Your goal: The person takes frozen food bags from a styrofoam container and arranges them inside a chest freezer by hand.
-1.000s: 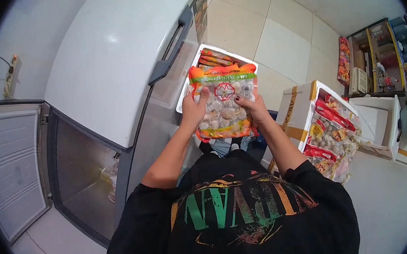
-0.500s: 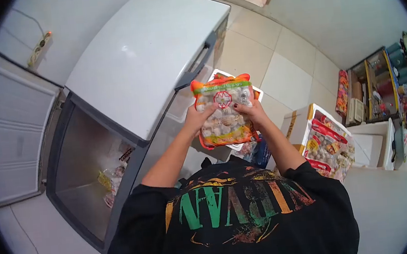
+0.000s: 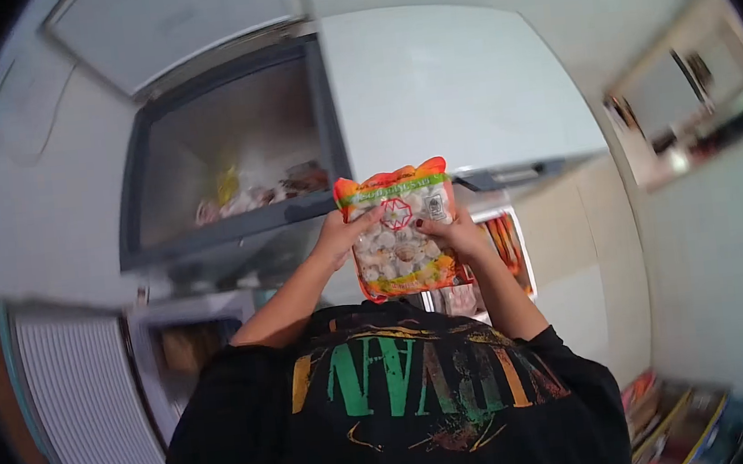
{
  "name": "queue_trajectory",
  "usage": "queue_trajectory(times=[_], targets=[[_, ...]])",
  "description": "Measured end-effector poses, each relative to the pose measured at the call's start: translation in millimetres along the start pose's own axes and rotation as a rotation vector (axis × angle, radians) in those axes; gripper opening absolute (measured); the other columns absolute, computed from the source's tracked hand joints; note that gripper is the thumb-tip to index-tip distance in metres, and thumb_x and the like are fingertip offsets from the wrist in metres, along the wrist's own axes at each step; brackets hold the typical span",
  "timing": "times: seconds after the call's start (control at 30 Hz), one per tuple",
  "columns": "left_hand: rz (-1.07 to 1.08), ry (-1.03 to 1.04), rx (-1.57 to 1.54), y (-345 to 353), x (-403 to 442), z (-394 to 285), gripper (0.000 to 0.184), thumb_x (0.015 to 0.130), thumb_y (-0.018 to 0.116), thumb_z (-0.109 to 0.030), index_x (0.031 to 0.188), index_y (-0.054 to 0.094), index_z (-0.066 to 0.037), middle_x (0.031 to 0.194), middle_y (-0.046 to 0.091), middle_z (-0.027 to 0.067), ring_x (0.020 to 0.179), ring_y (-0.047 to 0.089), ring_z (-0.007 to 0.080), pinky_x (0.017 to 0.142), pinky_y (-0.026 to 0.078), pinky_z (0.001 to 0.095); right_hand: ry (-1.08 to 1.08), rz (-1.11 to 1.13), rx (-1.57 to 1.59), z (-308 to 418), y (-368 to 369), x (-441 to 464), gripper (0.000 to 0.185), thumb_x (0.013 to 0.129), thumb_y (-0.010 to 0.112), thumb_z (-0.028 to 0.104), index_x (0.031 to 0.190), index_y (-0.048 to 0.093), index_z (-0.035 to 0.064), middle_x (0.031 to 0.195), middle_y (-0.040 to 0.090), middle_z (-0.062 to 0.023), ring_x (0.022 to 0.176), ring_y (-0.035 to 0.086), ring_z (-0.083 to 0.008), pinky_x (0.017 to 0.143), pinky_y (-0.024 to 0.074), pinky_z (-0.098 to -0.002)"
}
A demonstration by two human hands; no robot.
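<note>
A clear plastic bag of meatballs [image 3: 406,269] with orange edges and a green band is held upright in front of my chest. My left hand [image 3: 342,237] grips its left side, thumb across the front. On the opposite side my right hand [image 3: 456,233] grips it, thumb also on the front and fingers behind. Beyond the bag, to the left, is the open compartment of a chest freezer [image 3: 332,115]. Several bagged items [image 3: 252,197] lie inside it, one of them yellow; they are blurred.
The freezer's white closed lid [image 3: 456,90] spans the right half, with its raised lid [image 3: 181,18] at the upper left. A white box [image 3: 528,262] of red-orange packets stands behind my right forearm. A shelf [image 3: 685,425] is at the lower right.
My view has swung left, so the freezer now lies straight ahead. Both hands still hold the bag of meatballs. The box of packets at the right has left the view.
</note>
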State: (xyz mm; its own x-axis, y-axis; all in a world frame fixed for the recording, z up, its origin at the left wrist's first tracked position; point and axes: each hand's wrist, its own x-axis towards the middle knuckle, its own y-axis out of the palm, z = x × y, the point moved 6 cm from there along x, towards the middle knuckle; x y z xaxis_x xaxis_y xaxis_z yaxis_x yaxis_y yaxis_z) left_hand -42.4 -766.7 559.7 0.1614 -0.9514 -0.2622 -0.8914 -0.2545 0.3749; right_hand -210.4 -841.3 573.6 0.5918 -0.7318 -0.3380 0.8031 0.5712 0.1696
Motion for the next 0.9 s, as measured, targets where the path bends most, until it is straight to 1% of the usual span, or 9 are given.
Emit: queue_trajectory(times=[0.07,0.23,0.4,0.53,0.6,0.67,0.73,0.77,0.9], targets=[[-0.129,0.115,0.001,17,9,50,0.034,0.071,0.068,-0.018,0.099,0.056,-0.002,0.092,0.059,0.0043,0.083,0.056,0.0109,0.074,0.044,0.0261,0.083,0.158,-0.278,-17,-29,9,0.030,0.067,0.068,0.010,0.091,0.056,-0.0008,0.081,0.060,-0.0057,0.064,0.054,-0.0113,0.056,0.0433,-0.0252],[-0.394,0.303,-0.323,45,-7,72,0.030,0.072,0.065,-0.009,0.099,0.055,-0.001,0.093,0.059,0.0061,0.085,0.056,0.0144,0.075,0.046,0.0289,-0.032,0.497,-0.374,-16,-39,44,0.035,0.065,0.069,0.012,0.095,0.056,-0.0006,0.088,0.060,-0.0073,0.077,0.057,-0.0139,0.069,0.0451,-0.0272],[-0.604,0.427,-0.412,75,-9,73,0.029,0.071,0.066,-0.007,0.097,0.055,0.001,0.090,0.059,0.0083,0.079,0.058,0.0157,0.069,0.048,0.0294,0.187,0.875,-0.216,-39,-48,83,0.040,0.068,0.068,0.016,0.102,0.054,0.0009,0.092,0.060,-0.0070,0.082,0.057,-0.0158,0.074,0.0439,-0.0277],[-0.946,0.412,-0.238,68,-21,78,0.032,0.068,0.069,-0.011,0.095,0.055,0.001,0.086,0.060,0.0076,0.073,0.058,0.0152,0.066,0.048,0.0288,0.311,1.077,-0.186,-20,-26,91,0.040,0.071,0.065,0.021,0.104,0.053,0.0002,0.092,0.059,-0.0071,0.085,0.055,-0.0151,0.077,0.0421,-0.0264],[-1.056,0.450,-0.083,78,-34,73,0.033,0.067,0.071,-0.012,0.094,0.056,0.000,0.087,0.060,0.0074,0.074,0.058,0.0149,0.067,0.048,0.0291,0.098,1.129,-0.228,-21,-14,105,0.037,0.072,0.065,0.023,0.100,0.055,0.0011,0.090,0.060,-0.0062,0.082,0.056,-0.0141,0.075,0.0433,-0.0267],[-1.170,0.476,-0.036,90,-40,64,0.034,0.065,0.072,-0.013,0.092,0.056,-0.001,0.087,0.060,0.0067,0.075,0.057,0.0149,0.069,0.047,0.0289,0.225,1.150,-0.139,-14,-1,102,0.030,0.071,0.066,0.017,0.095,0.057,0.0023,0.088,0.060,-0.0054,0.078,0.057,-0.0125,0.070,0.0448,-0.0264],[-1.358,0.591,0.042,107,-47,58,0.035,0.064,0.073,-0.014,0.092,0.055,-0.001,0.086,0.060,0.0055,0.077,0.057,0.0145,0.069,0.046,0.0279,-0.137,1.213,-0.033,-1,7,103,0.025,0.069,0.067,0.007,0.091,0.057,0.0016,0.085,0.061,-0.0047,0.074,0.057,-0.0112,0.066,0.0458,-0.0255],[-1.417,0.612,0.093,111,-48,58,0.038,0.063,0.074,-0.017,0.092,0.055,-0.001,0.086,0.059,0.0051,0.077,0.056,0.0140,0.067,0.046,0.0273,-0.146,1.238,-0.029,-9,17,108,0.025,0.067,0.065,0.000,0.091,0.056,0.0010,0.084,0.061,-0.0045,0.074,0.056,-0.0103,0.066,0.0454,-0.0244],[-1.571,0.509,0.119,100,-45,91,0.038,0.064,0.074,-0.017,0.093,0.054,-0.001,0.088,0.059,0.0056,0.076,0.056,0.0132,0.067,0.045,0.0270,-0.152,1.404,0.095,-39,38,122,0.023,0.066,0.064,-0.001,0.088,0.056,0.0009,0.082,0.060,-0.0033,0.071,0.056,-0.0098,0.064,0.0450,-0.0245]])
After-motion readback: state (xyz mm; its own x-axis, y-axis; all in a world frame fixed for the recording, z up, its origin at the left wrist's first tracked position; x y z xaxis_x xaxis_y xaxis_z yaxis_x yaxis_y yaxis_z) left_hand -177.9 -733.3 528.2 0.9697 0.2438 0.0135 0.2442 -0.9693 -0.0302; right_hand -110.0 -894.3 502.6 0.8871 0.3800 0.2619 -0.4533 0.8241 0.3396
